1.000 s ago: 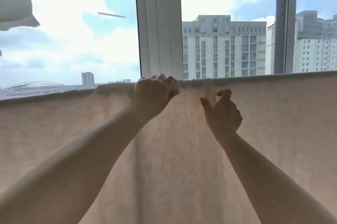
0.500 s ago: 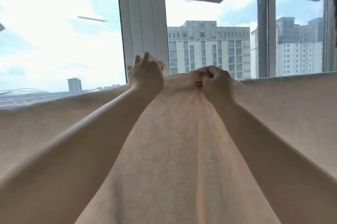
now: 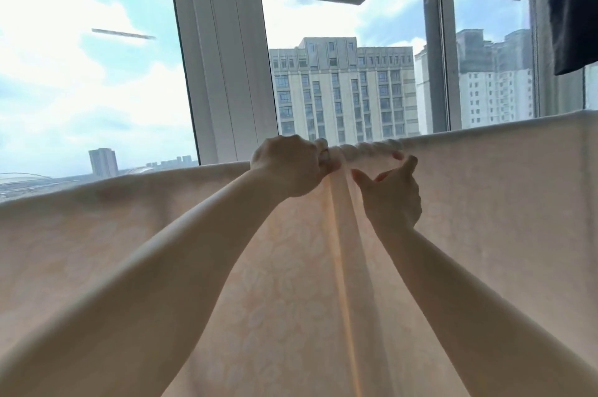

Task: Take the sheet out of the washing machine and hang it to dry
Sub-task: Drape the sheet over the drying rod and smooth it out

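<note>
Pale peach cloth with a faint flower pattern fills the lower half of my view: the sheet [image 3: 485, 202] hangs across in front of me, its top edge running from far left of my hands to far right, draped over something I cannot see. Below my hands it falls in long straight folds, with one sharp crease dropping between my forearms. Between my hands the top edge is bunched into a short gathered roll.

Beyond my hands stands the window [image 3: 81, 89], with a broad white frame [image 3: 223, 57] rising straight above my left hand. Through the glass above my right hand is a tall grey block of flats [image 3: 343, 89], and more towers stand further right. To the left of my hands the sky is bright with cloud, and low buildings sit along the sheet's edge. High above and to the right of my right hand a dark cloth [image 3: 572, 8] hangs at the corner of the view.

My left hand [image 3: 288, 167] is closed in a fist on the sheet's top edge, fingers curled over the bunched cloth. My right hand [image 3: 391, 192] is just beside it and a little lower, open, thumb and forefinger spread apart with the tips touching the gathered roll, not clamped on it.
</note>
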